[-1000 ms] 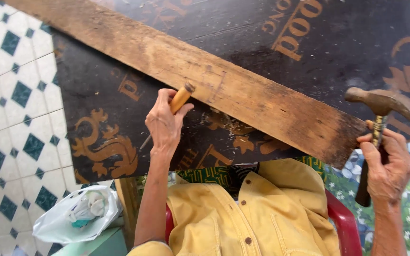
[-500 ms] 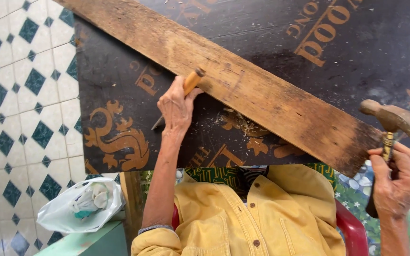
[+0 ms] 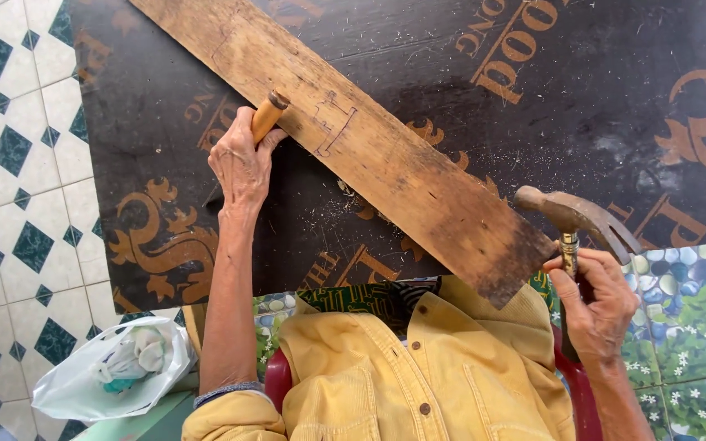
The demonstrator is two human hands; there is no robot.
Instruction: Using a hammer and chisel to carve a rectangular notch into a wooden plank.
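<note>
While your left hand [image 3: 241, 163] grips a wooden-handled chisel [image 3: 269, 114] against the long weathered wooden plank [image 3: 353, 139] lying diagonally across the dark printed board [image 3: 614, 106], your right hand [image 3: 594, 306], fingers clenched, holds a rusty claw hammer [image 3: 574, 216] near the plank's lower end.

Plank [image 3: 386, 155] on board [image 3: 614, 122], chisel [image 3: 267, 114] at its left, hammer [image 3: 574, 216] right.

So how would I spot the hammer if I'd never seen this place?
Find the big dark board with gold lettering, then the long worn wooden plank lying slanted across it. Just past the plank's lower end, the right hand holds the hammer up. It is the only metal tool here, with a rusty brown head and a forked claw.
</note>
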